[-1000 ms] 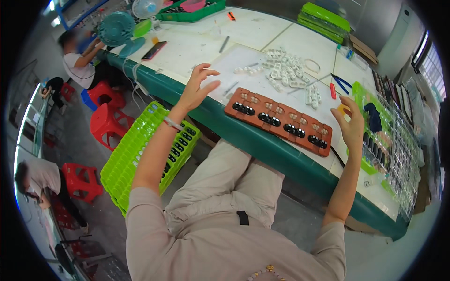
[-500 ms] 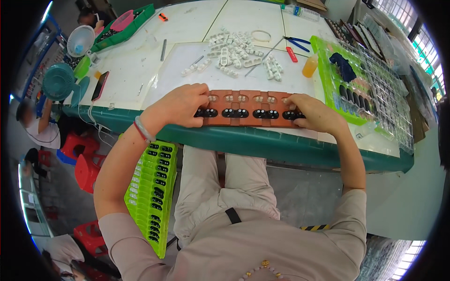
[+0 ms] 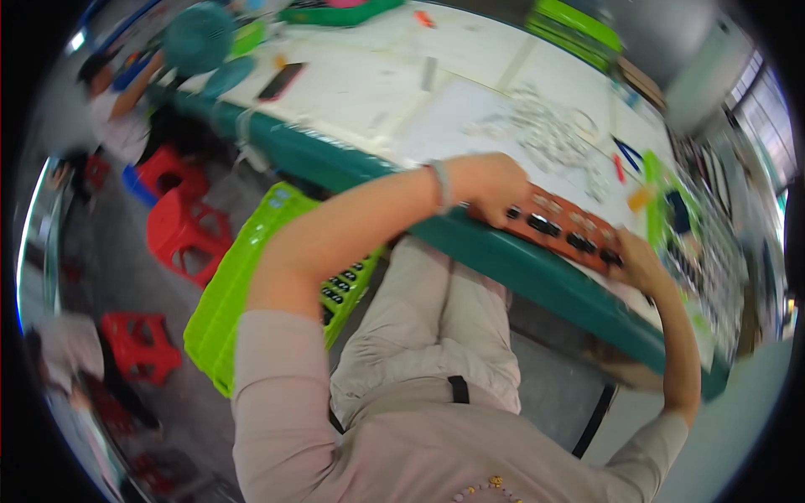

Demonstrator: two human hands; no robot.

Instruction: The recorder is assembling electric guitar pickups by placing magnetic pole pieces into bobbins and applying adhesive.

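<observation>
A long reddish-brown block (image 3: 563, 230) with a row of recesses lies near the front edge of the worktable, slanting down to the right. Shiny black oval pieces (image 3: 543, 224) sit along its near side, small pale pieces along its far side. My left hand (image 3: 495, 186) is closed over the block's left end, fingers curled down. At the other end my right hand (image 3: 641, 261) grips the block, thumb and fingers around its edge. Motion blur hides what the fingertips touch. Beyond the block lies a loose heap of small white parts (image 3: 553, 138).
Blue-handled pliers (image 3: 627, 155), a red tool (image 3: 619, 169) and an orange bottle (image 3: 641, 199) lie right of the heap. A phone (image 3: 281, 82) rests at left. Below the table's left front stands a bright green tray (image 3: 243, 289) with black pieces. Red stools (image 3: 184, 235) and other people are at left.
My view has turned left, so the table now slants across the picture and more of the floor and green tray shows. Both hands remain on the brown block.
</observation>
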